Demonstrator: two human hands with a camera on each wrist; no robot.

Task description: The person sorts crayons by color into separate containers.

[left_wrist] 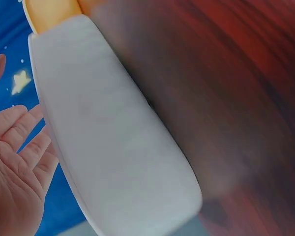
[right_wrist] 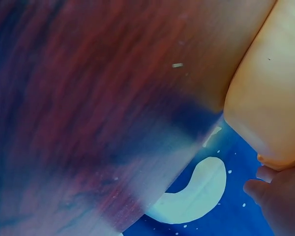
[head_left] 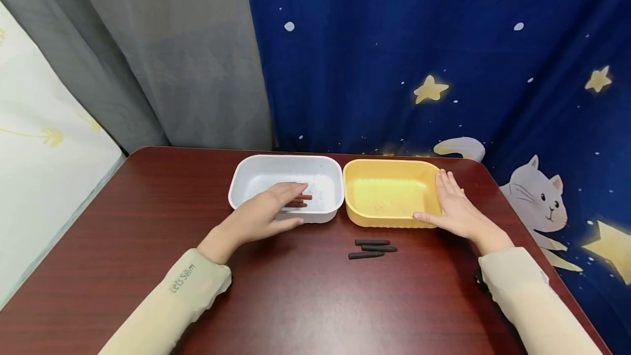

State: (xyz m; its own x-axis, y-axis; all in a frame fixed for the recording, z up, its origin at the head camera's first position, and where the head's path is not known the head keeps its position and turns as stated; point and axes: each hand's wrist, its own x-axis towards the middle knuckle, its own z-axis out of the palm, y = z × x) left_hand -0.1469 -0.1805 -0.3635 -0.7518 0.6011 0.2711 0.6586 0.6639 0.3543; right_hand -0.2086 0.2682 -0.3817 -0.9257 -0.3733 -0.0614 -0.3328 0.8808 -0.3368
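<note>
A white plastic bin [head_left: 256, 169] stands on the table with several reddish-brown sticks [head_left: 304, 197] inside, partly covered by my left hand [head_left: 268, 207]. That hand reaches over the bin's front left part, its fingers extended and thumb spread apart; in the left wrist view its palm [left_wrist: 14, 172] shows beside the bin's outer wall [left_wrist: 108, 132]. Against the right end of a yellow bin [head_left: 384, 221] lies my right hand [head_left: 455, 210], fingers straight along the side and thumb at the front rim. Three black crayon-like sticks [head_left: 373, 248] with tapered tips lie in front of the yellow bin.
Both bins stand side by side near the back edge of the dark red wooden table [head_left: 305, 300]. Behind it hang a grey curtain [head_left: 197, 70] and a blue star-patterned curtain [head_left: 355, 70]. White patterned fabric [head_left: 39, 152] borders the table's left side.
</note>
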